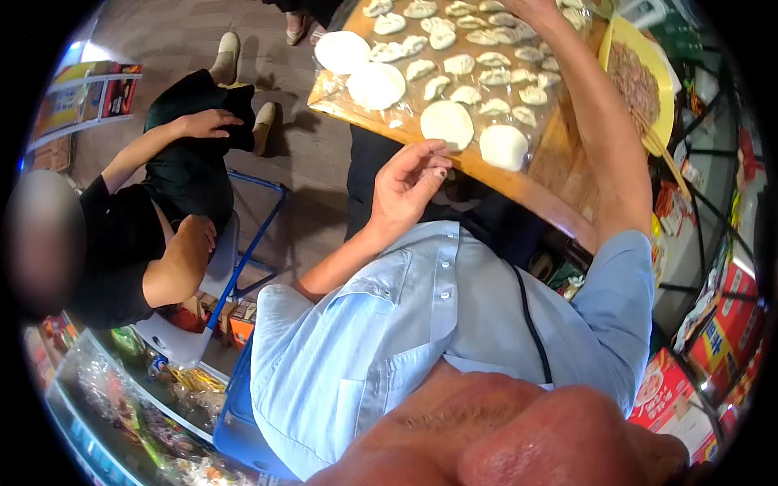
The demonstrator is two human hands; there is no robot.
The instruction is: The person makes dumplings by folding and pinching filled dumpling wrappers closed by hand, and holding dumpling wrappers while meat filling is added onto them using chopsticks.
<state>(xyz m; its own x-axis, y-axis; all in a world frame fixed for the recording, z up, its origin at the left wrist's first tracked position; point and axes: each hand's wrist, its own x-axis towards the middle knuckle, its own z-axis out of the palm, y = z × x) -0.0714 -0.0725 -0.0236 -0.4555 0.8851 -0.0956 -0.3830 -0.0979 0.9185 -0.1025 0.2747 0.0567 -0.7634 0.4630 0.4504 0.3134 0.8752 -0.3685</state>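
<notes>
My left hand (409, 182) is at the near edge of the wooden board (567, 182), fingers loosely curled and thumb apart. Its index fingertip touches or nearly touches a round dough wrapper (447, 125). Another wrapper (504, 147) lies to its right, and two larger ones, a far wrapper (342, 53) and a nearer wrapper (377, 86), lie to the left. Folded dumplings (459, 65) cover much of the board on clear plastic film. My right hand (531, 6) reaches over the dumplings at the top edge; its fingers are cut off by the frame.
Right of the board stands a yellow bowl (666, 89) of minced filling (634, 81), with chopsticks (668, 158) across it. A seated person (113, 243) in dark clothes is at left. Packaged goods (725, 324) fill racks at right; a bin of bagged goods (121, 389) is at lower left.
</notes>
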